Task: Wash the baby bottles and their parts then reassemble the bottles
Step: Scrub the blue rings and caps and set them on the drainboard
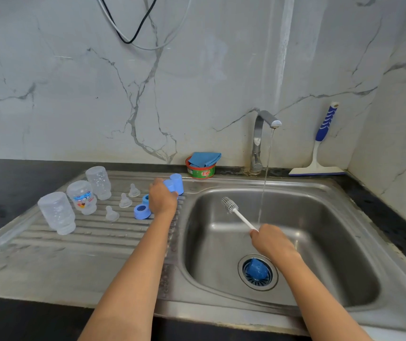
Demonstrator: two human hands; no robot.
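Note:
Three clear baby bottles (82,196) stand upside down on the steel drainboard (49,252). Beside them lie three clear nipples (125,201) and a blue collar ring (142,211). My left hand (162,198) grips a blue bottle cap (169,186) at the drainboard's far right, next to another blue cap (177,182) standing there. My right hand (272,241) holds the white handle of a bottle brush (231,207) over the sink basin (320,242), bristles pointing up and left. One more blue cap (256,268) lies on the drain strainer.
The tap (261,141) runs a thin stream into the basin just right of the brush. A red and green soap tub with a blue cloth (201,166) sits behind the sink. A blue-handled squeegee (320,148) leans on the back wall. Dark countertop surrounds the sink.

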